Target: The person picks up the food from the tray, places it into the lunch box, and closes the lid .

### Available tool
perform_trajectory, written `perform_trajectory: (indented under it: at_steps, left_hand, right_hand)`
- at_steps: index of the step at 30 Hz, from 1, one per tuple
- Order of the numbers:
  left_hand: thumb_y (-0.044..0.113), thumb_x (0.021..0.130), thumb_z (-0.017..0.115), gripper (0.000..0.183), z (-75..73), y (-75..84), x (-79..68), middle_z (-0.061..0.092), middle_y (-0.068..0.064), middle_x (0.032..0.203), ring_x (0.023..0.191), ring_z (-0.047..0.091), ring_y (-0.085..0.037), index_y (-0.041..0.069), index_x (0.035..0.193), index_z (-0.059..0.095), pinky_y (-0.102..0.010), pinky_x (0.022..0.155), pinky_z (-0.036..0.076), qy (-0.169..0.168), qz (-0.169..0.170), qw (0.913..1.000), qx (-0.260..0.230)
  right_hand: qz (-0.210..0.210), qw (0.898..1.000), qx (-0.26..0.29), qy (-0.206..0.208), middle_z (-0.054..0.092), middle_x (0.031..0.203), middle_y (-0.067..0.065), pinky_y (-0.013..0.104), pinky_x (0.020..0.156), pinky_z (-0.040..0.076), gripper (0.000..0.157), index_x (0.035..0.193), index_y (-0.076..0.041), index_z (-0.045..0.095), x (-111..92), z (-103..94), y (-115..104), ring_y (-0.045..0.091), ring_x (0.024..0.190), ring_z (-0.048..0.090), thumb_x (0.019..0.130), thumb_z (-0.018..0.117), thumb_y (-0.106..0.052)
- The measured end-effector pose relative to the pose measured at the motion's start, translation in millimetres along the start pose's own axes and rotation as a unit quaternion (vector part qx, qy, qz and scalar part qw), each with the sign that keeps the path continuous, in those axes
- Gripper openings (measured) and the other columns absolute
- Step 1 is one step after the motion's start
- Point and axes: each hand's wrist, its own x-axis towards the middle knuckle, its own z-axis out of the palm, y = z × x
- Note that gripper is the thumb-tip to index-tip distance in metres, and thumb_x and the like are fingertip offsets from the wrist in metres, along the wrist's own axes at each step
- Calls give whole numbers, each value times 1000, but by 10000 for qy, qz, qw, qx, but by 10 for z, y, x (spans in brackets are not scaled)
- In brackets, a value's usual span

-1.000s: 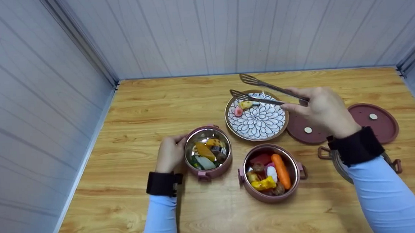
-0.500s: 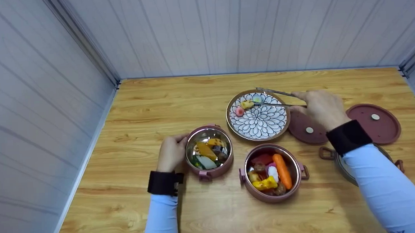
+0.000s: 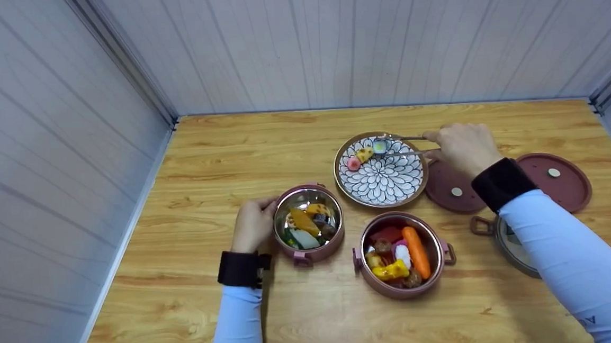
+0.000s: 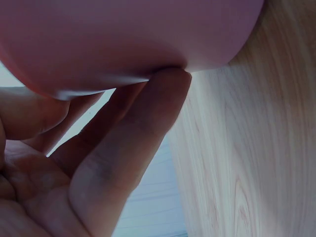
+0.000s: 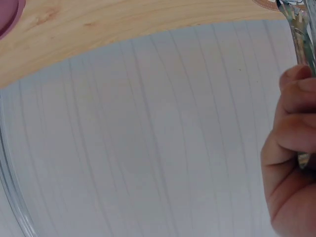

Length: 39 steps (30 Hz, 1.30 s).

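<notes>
Near the far rim of the flower-patterned plate (image 3: 384, 196), a pale, squarish food piece (image 3: 380, 147) with a yellow-green centre, end of a slanting row with a spotted yellow piece (image 3: 364, 154) and a pink round piece (image 3: 354, 164). Right hand (image 3: 466, 148) just beyond the plate's right edge, fingers clenched on metal tongs (image 3: 404, 154). Deciding relation, as judged here: pale piece to the left of the right-hand fingers, in line with the tongs and between their two tips, one arm on the far side, one on the near; contact between tips and piece not possible to tell. Right hand clearly the nearer to it.

Long axis of the tongs roughly left to right across the plate, tips pointing left. Pale piece without an evident long axis or pointing end, its outline nearly square from above.

Left hand (image 3: 250, 228) at the left side of the smaller pink pot (image 3: 321, 252), fingers mostly extended, tips against the outer wall, no object gripped. Pot upright on the wooden bench (image 3: 314, 319), nearer the person than the plate and to its left. To that pot's right, apart from it, the second pink pot (image 3: 400, 292), with a carrot (image 3: 416, 252) inside, long axis running mainly near to far.
</notes>
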Motion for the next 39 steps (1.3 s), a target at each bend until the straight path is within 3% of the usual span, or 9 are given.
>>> perform_trajectory:
  at_steps: [4,13,21,28,36,39]
  left_hand:
    - [5,98,59,23,4,5,-2,69,-21,113,112,63,-32,-6,115,71,-44,98,48,-1,-14,10000,0]
    - [5,97,60,22,15,-16,3,70,-20,111,110,64,-31,-5,113,72,-44,96,49,66,-17,9999,76]
    - [6,98,59,22,19,-9,8,70,-19,111,110,64,-30,-4,114,72,-43,97,49,27,-97,9999,22]
    - [6,98,59,22,23,-9,7,70,-19,112,111,64,-30,-4,114,72,-43,98,48,21,-121,9999,36]
    - [6,98,59,23,21,1,11,70,-19,112,111,64,-30,-3,114,72,-43,98,49,37,-77,10000,12]
    - [6,98,60,22,19,-5,8,71,-19,110,109,65,-30,-4,112,73,-43,97,49,67,-50,10000,2]
  right_hand:
    - [-41,10000,-36,11,67,75,16,46,45,45,41,120,-11,69,1,11,2,33,63,62,85,77,-30]
    - [-51,9996,-73,286,47,54,4,40,40,40,35,110,-12,72,-69,20,3,24,50,52,84,77,-34]
    - [-13,9990,84,447,59,61,10,43,39,40,33,111,-14,73,-196,-75,24,30,55,58,83,79,-30]
    - [-96,9977,325,587,61,63,14,40,36,37,40,117,-12,73,-351,-235,3,30,55,59,84,77,-34]
    - [-49,9948,534,861,44,52,0,32,36,27,44,119,-12,74,-601,-470,-170,16,47,38,85,76,-40]
    - [-268,9913,724,1064,63,63,7,30,36,25,44,118,-11,74,-685,-526,-262,13,47,39,85,77,-39]
